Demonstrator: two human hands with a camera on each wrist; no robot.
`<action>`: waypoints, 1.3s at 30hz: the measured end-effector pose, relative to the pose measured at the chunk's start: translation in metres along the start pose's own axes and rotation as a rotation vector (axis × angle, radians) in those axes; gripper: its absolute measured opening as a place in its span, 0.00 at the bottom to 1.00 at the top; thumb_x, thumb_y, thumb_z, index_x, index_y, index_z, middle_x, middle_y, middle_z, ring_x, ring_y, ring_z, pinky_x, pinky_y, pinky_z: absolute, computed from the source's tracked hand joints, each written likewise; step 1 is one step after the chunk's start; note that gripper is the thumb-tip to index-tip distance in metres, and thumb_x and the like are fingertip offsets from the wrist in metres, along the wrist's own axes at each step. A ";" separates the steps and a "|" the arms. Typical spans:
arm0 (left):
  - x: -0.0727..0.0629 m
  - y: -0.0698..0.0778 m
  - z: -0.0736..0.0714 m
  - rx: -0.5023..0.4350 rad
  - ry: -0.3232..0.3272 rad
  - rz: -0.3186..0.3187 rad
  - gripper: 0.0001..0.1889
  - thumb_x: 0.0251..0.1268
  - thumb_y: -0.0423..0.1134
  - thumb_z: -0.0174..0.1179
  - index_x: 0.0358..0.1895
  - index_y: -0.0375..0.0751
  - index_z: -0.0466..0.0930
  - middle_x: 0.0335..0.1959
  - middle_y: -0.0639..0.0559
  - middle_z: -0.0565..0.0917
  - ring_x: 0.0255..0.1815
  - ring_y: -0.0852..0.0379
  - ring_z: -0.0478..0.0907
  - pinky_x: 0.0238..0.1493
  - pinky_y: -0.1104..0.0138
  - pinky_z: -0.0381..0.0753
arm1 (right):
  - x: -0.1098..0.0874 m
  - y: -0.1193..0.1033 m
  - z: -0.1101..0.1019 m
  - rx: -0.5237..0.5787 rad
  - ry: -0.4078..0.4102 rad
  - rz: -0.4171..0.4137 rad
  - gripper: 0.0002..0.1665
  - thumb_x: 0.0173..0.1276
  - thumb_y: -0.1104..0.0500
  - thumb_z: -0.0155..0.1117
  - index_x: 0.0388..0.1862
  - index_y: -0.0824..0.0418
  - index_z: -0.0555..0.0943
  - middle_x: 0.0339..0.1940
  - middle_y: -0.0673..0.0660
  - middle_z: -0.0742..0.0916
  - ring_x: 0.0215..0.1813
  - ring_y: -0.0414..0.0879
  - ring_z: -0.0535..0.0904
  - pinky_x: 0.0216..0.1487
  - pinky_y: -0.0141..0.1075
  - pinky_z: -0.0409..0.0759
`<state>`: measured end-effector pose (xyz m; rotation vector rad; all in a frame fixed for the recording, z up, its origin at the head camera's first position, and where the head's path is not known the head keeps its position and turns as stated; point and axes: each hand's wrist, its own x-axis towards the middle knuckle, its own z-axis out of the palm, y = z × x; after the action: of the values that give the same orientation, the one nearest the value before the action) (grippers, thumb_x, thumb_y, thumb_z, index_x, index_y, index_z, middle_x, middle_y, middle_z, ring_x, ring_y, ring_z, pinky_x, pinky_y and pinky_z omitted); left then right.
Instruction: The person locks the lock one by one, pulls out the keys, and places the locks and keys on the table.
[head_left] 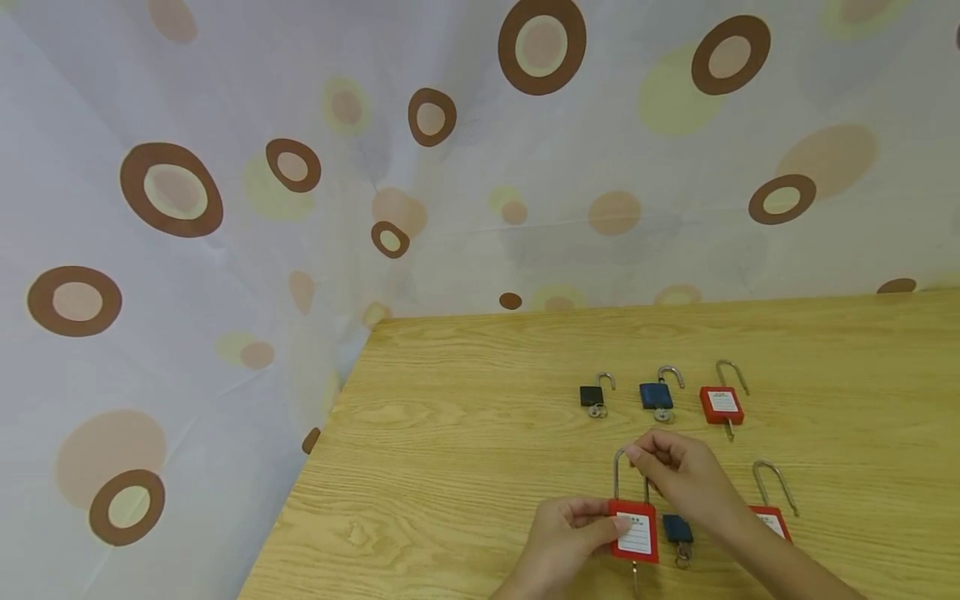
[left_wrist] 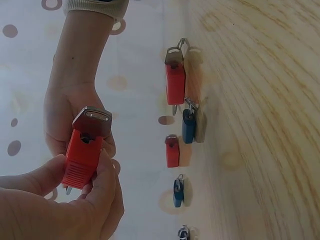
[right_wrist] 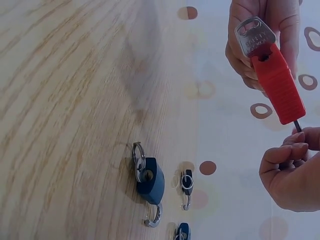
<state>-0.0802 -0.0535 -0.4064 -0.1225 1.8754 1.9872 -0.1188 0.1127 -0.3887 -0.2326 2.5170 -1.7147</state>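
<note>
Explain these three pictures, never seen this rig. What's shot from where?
There's no machine here: two bare human hands do the work. The wide picture comes from a camera on the person's head, looking forward and down. The other two come from one camera on each wrist, so the table looks turned sideways there.

On it lie five padlocks: a small black one, a back blue one, a back red one, a front blue one and a front red one, partly hidden by the right forearm.

The left hand holds another red padlock, with a key in it; the right hand pinches its shackle.
</note>
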 end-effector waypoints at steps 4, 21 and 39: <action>0.000 0.001 -0.001 -0.006 0.002 -0.010 0.12 0.58 0.30 0.60 0.44 0.26 0.79 0.38 0.43 0.85 0.36 0.60 0.81 0.42 0.66 0.83 | -0.002 0.002 0.002 0.030 -0.012 0.001 0.14 0.71 0.58 0.53 0.35 0.69 0.76 0.16 0.48 0.69 0.17 0.36 0.61 0.17 0.30 0.64; 0.000 0.007 -0.003 -0.031 0.035 -0.010 0.14 0.59 0.31 0.61 0.46 0.26 0.79 0.39 0.43 0.85 0.37 0.60 0.81 0.42 0.66 0.83 | -0.007 0.006 0.011 0.109 0.034 0.077 0.18 0.74 0.53 0.47 0.41 0.69 0.74 0.16 0.48 0.71 0.17 0.37 0.64 0.18 0.31 0.67; 0.004 0.009 -0.011 -0.073 0.041 0.028 0.17 0.61 0.34 0.60 0.48 0.23 0.75 0.42 0.38 0.84 0.39 0.58 0.82 0.45 0.66 0.82 | -0.051 0.058 0.021 0.705 -0.469 0.333 0.24 0.75 0.53 0.45 0.58 0.72 0.65 0.39 0.49 0.80 0.42 0.42 0.76 0.47 0.33 0.78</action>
<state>-0.0889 -0.0637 -0.4004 -0.1601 1.8395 2.0879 -0.0695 0.1232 -0.4511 -0.1252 1.4325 -1.9758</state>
